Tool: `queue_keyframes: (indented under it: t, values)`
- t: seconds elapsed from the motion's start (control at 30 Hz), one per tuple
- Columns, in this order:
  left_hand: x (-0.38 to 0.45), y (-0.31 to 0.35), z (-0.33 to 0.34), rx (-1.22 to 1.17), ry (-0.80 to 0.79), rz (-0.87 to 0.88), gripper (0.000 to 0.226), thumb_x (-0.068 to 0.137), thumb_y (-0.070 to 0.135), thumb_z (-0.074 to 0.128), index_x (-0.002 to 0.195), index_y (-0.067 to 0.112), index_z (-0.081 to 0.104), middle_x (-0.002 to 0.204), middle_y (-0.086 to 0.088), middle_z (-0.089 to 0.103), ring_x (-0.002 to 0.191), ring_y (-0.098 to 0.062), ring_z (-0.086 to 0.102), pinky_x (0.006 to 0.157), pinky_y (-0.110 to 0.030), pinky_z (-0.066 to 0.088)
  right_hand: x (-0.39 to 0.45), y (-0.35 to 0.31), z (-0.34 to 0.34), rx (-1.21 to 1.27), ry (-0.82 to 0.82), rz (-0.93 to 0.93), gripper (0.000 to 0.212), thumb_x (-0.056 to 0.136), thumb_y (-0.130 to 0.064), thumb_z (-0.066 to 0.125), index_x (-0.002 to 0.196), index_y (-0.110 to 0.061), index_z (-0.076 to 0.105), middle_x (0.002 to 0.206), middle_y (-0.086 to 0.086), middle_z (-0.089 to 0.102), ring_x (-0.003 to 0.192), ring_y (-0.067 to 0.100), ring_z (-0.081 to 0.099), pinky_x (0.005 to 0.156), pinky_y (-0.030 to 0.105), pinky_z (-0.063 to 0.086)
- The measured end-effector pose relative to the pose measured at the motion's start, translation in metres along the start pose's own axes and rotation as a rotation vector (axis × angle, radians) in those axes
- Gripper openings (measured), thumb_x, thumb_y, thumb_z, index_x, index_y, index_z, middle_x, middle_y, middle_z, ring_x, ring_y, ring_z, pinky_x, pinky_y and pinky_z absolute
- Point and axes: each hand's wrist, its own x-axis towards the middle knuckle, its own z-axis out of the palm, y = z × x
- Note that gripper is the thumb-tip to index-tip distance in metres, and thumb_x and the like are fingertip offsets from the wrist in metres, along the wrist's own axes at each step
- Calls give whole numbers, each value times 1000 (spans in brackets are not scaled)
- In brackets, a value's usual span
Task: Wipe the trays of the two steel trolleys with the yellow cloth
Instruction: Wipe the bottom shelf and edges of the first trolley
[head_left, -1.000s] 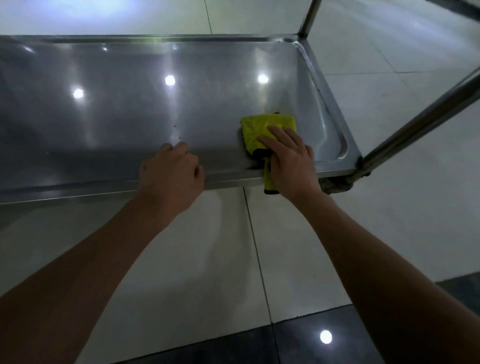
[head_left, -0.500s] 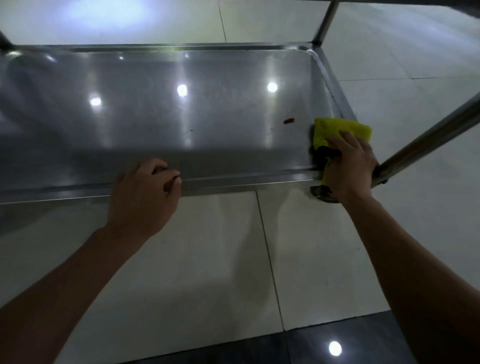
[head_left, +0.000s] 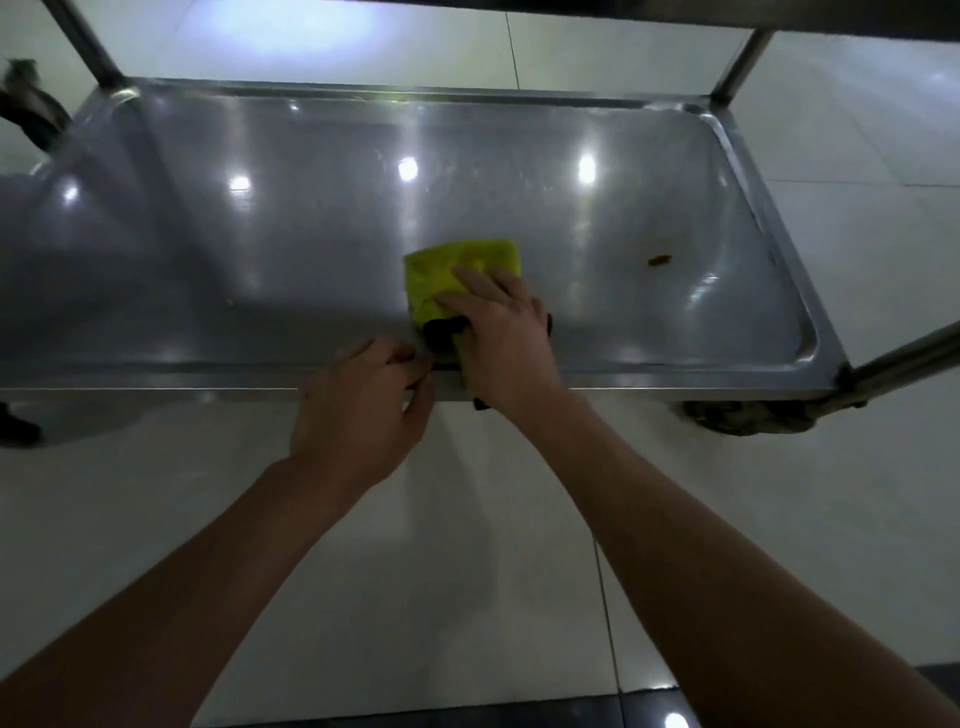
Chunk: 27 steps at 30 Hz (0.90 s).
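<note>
A low steel trolley tray (head_left: 311, 208) lies in front of me, shiny with light reflections. The folded yellow cloth (head_left: 457, 267) sits on the tray floor near the middle of the front edge. My right hand (head_left: 504, 338) presses it flat with straight fingers, and a dark part of the cloth trails under the palm over the rim. My left hand (head_left: 363, 405) grips the tray's front rim just left of the cloth, fingers curled over the edge. A small brown speck (head_left: 660, 259) lies on the tray to the right of the cloth.
Steel posts rise at the corners (head_left: 904, 364), (head_left: 737, 67), (head_left: 88, 47). A caster wheel (head_left: 743, 415) sits under the front right corner. An upper shelf edge (head_left: 675, 10) runs overhead. A dark blurred object (head_left: 31, 114) is at the far left. Pale floor tiles surround the trolley.
My right hand has slid the cloth from the tray's right end leftward to the middle front. The brown speck now lies right of the cloth. My left hand still holds the rim, now beside my right.
</note>
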Motion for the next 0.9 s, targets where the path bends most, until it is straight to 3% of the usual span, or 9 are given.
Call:
queue_keyframes:
  t: [0.13,0.33,0.4,0.5,0.6,0.73,0.9]
  values:
    - [4,-1,-1,50,-38,2,16,90,30,63,88,23,78,96,3,67,88,-28,64,60,-33,46,37,-23,19,50,-124,-139,51,85,-11,56,131,-31,62,156,-7,38,146,23,23,108,39,21]
    - [10,5,-3,81,-25,8,19,90,31,62,82,22,77,91,2,63,86,-25,62,59,-33,45,47,-11,20,103,-81,-152,50,82,-9,56,127,-30,65,152,-9,44,144,21,28,108,37,24]
    - [14,10,-5,97,-53,23,21,89,30,63,77,20,76,88,-1,63,84,-27,61,58,-33,43,47,4,12,85,-52,-119,50,82,-10,57,127,-30,64,151,-10,44,144,21,29,109,38,28]
    - [19,20,-7,103,-61,0,25,86,26,69,63,14,69,78,-4,57,76,-30,59,53,-28,27,44,31,-2,23,-1,-69,49,86,-13,55,131,-29,62,152,-7,44,144,24,30,108,42,34]
    - [23,23,-6,101,-40,3,29,87,26,68,60,14,66,75,-3,50,75,-29,56,56,-27,20,39,65,-18,-29,51,-19,48,87,-13,52,131,-29,61,152,-5,44,143,28,32,109,47,34]
    - [19,19,-6,93,-23,-8,33,92,25,62,61,14,63,75,0,49,76,-27,53,57,-28,26,30,111,-42,-75,71,86,48,90,-10,52,133,-27,60,153,-3,43,144,27,30,112,50,31]
    - [18,25,-4,101,-28,-37,31,95,26,61,68,14,71,78,0,51,74,-27,52,53,-29,34,-7,184,-96,-193,185,378,53,89,-7,51,137,-27,55,156,-3,38,146,27,25,114,48,26]
